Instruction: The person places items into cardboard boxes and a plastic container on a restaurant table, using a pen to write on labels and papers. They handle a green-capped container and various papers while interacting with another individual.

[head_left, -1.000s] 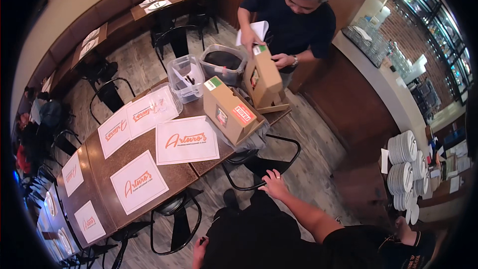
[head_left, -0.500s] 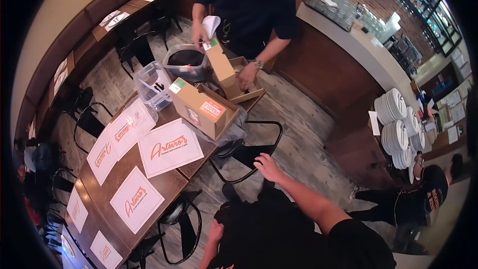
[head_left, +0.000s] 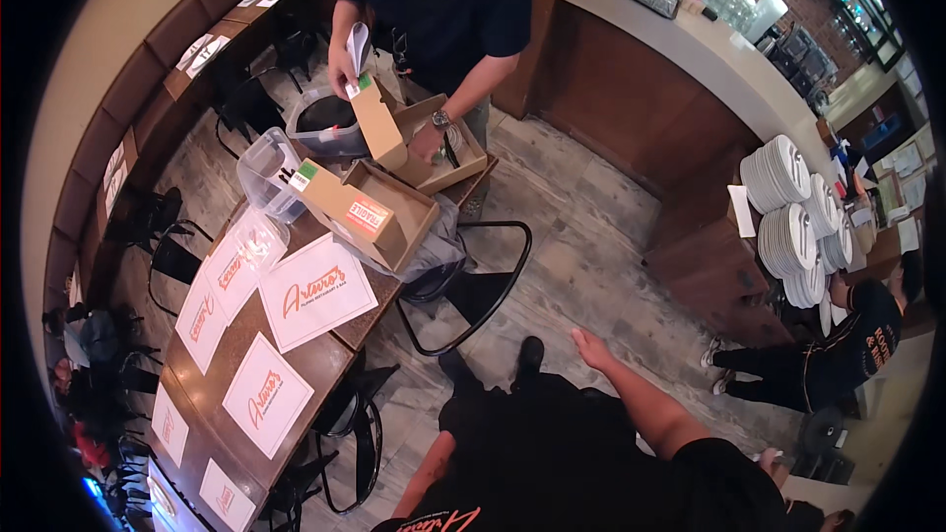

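Note:
My right hand (head_left: 591, 347) hangs in the air over the wood-look floor, fingers stretched out and nothing in it. The closest furniture to it is a black metal chair (head_left: 512, 286) at the table's side. Of my left arm (head_left: 429, 473) only the forearm shows, low beside my dark shirt; the hand itself is hidden. Across the table (head_left: 340, 333), a co-worker in a dark top holds a tilted cardboard box (head_left: 379, 128) and white papers (head_left: 357, 44) with one hand. Their other hand reaches into an open cardboard box (head_left: 463, 163).
Another open box (head_left: 365, 212) with a red label sits at the table's end, beside clear plastic bins (head_left: 261, 177). White paper placemats (head_left: 266, 396) lie along the table. To the right, plates (head_left: 788, 246) stand in stacks near another person (head_left: 838, 350). A bar counter (head_left: 680, 39) curves behind.
The view has shifted, so the table and boxes sit further left. My right hand has moved right, away from the chair. My left hand has slipped out of sight.

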`<state>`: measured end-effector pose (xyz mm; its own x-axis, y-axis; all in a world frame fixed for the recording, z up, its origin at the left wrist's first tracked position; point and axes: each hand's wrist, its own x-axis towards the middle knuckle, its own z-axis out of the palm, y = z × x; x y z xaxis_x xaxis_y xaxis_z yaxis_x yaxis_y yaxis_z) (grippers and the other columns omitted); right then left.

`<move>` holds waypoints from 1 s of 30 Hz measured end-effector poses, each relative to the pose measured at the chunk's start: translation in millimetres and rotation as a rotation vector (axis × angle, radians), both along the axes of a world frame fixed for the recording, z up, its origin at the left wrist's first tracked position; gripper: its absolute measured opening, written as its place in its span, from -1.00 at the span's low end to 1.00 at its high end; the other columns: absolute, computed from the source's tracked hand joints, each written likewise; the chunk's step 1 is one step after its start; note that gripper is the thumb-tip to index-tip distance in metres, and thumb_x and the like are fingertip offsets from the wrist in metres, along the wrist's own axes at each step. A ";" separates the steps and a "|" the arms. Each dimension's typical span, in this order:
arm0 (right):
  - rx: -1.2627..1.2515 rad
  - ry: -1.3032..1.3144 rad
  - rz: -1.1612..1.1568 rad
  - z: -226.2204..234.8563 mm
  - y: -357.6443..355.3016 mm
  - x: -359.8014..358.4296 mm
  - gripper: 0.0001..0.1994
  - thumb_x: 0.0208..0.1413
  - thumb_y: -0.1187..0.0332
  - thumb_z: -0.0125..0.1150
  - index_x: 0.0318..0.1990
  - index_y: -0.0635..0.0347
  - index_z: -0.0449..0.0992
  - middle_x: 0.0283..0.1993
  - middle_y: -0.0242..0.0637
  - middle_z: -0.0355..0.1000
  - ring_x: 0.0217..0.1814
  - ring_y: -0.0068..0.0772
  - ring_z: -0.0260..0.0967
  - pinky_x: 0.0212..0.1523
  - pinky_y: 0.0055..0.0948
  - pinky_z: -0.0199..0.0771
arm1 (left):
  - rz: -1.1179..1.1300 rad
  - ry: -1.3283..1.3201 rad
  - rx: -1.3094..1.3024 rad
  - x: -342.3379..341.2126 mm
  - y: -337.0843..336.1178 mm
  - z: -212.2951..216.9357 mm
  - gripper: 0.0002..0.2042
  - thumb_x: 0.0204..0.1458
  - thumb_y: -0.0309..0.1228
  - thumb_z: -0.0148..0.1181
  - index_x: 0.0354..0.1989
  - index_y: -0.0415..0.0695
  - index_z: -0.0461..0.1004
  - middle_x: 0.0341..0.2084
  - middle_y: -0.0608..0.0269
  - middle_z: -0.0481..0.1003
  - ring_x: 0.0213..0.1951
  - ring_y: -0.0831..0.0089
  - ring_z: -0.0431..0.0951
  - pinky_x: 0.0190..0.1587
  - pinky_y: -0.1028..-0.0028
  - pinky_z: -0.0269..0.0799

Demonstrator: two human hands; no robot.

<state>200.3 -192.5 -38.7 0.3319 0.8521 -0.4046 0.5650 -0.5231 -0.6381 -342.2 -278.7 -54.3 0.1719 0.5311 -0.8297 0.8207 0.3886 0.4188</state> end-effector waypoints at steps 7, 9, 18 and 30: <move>-0.203 0.204 -0.153 -80.5 -51.9 66.8 -0.39 0.19 -0.16 -0.25 -0.14 0.30 0.42 -0.33 -0.21 0.41 -0.39 -0.43 0.34 -0.32 -0.39 0.39 | -0.039 0.046 -0.015 39.2 -15.2 32.7 -0.67 -0.05 -0.37 -0.03 -0.20 -0.40 0.39 -0.25 -0.28 0.44 -0.14 -0.07 0.45 -0.08 0.20 0.36; -0.211 0.285 -0.184 -83.6 -51.4 74.3 -0.39 0.19 -0.16 -0.25 -0.14 0.32 0.42 -0.34 -0.21 0.41 -0.40 -0.42 0.34 -0.34 -0.39 0.39 | -0.042 0.053 -0.013 57.8 -18.0 35.5 -0.67 -0.05 -0.37 -0.03 -0.20 -0.40 0.39 -0.25 -0.28 0.44 -0.14 -0.07 0.45 -0.09 0.20 0.36; -0.144 0.222 -0.096 -121.0 -48.8 119.7 -0.42 0.18 -0.12 -0.19 -0.17 0.33 0.42 -0.39 -0.23 0.39 -0.45 -0.41 0.33 -0.36 -0.41 0.39 | -0.085 0.004 0.045 162.3 -2.7 29.4 -0.68 -0.05 -0.38 -0.03 -0.20 -0.40 0.40 -0.24 -0.28 0.43 -0.14 -0.07 0.44 -0.09 0.20 0.36; -0.199 0.231 0.016 -129.2 -54.6 138.2 -0.53 0.18 0.00 -0.07 -0.12 0.31 0.40 -0.34 -0.23 0.41 -0.43 -0.44 0.34 -0.40 -0.44 0.41 | -0.127 -0.041 0.094 236.4 12.8 16.0 -0.68 -0.05 -0.38 -0.03 -0.21 -0.40 0.41 -0.23 -0.28 0.43 -0.14 -0.08 0.44 -0.09 0.19 0.36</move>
